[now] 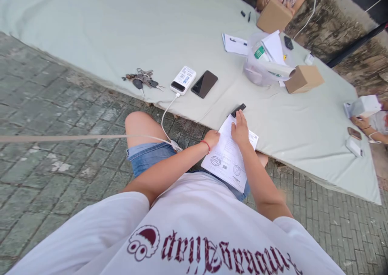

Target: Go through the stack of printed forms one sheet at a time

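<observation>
I see a white printed sheet with round stamps under my hands at centre frame. My left wrist wears a red cord. A pale grey-green cloth fills the upper frame; on it lie a black phone, a white power bank and brown cardboard boxes, upper right. My shirt is white with maroon lettering, possibly gothic.

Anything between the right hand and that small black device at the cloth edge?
Nothing visible. The right hand lies on the printed sheet, fingertips right beside the small black device; whether they touch is unclear.
</observation>
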The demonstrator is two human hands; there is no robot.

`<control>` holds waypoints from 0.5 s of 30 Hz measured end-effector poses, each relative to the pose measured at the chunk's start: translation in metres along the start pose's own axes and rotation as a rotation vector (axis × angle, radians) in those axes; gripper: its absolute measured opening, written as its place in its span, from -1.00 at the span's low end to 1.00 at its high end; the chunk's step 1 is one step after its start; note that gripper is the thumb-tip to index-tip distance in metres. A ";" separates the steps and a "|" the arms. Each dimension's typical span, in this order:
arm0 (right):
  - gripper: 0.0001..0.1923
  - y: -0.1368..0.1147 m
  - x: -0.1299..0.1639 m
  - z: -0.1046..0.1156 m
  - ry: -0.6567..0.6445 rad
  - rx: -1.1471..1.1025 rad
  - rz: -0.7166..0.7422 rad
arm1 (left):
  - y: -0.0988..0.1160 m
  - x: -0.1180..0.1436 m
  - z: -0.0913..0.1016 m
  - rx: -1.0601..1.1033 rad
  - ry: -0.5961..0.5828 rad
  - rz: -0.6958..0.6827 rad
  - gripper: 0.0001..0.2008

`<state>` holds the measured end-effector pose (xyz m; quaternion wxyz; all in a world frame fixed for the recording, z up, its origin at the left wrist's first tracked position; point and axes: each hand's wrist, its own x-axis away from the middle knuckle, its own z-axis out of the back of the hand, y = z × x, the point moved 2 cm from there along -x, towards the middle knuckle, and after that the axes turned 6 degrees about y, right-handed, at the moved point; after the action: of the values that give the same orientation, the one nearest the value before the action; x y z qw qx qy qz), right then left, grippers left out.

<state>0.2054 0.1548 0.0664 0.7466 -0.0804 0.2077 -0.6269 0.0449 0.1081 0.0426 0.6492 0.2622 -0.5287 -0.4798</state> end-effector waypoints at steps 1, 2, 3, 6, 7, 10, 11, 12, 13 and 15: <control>-0.39 0.000 0.000 0.000 -0.004 0.009 0.002 | 0.000 0.000 0.000 0.010 0.002 0.000 -0.74; -0.39 -0.001 0.001 0.001 -0.006 0.019 0.003 | 0.001 0.000 0.000 0.019 0.002 0.000 -0.73; -0.39 -0.001 0.002 0.002 -0.008 0.030 0.005 | 0.000 0.000 0.000 0.027 0.000 0.003 -0.72; -0.36 -0.004 0.003 0.005 -0.035 0.066 0.019 | -0.001 0.001 0.000 0.041 -0.002 0.020 -0.69; -0.35 -0.005 0.003 0.005 -0.049 0.079 0.024 | -0.002 0.002 0.000 0.046 -0.002 0.026 -0.69; -0.31 -0.007 0.001 0.007 -0.084 0.122 0.030 | -0.002 0.003 -0.001 0.064 0.000 0.037 -0.70; -0.30 -0.008 0.000 0.008 -0.091 0.136 0.031 | -0.002 0.003 -0.001 0.070 0.000 0.040 -0.70; -0.29 -0.008 0.000 0.009 -0.097 0.148 0.033 | -0.002 0.003 -0.001 0.074 0.001 0.042 -0.71; -0.29 -0.009 -0.001 0.010 -0.098 0.158 0.036 | -0.002 0.002 -0.001 0.078 0.001 0.044 -0.71; -0.29 -0.010 -0.002 0.011 -0.092 0.172 0.044 | -0.002 0.002 -0.002 0.077 0.004 0.045 -0.71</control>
<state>0.2005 0.1531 0.0805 0.7730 -0.0402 0.1205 -0.6216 0.0465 0.1057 0.0413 0.6502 0.2761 -0.5512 -0.4440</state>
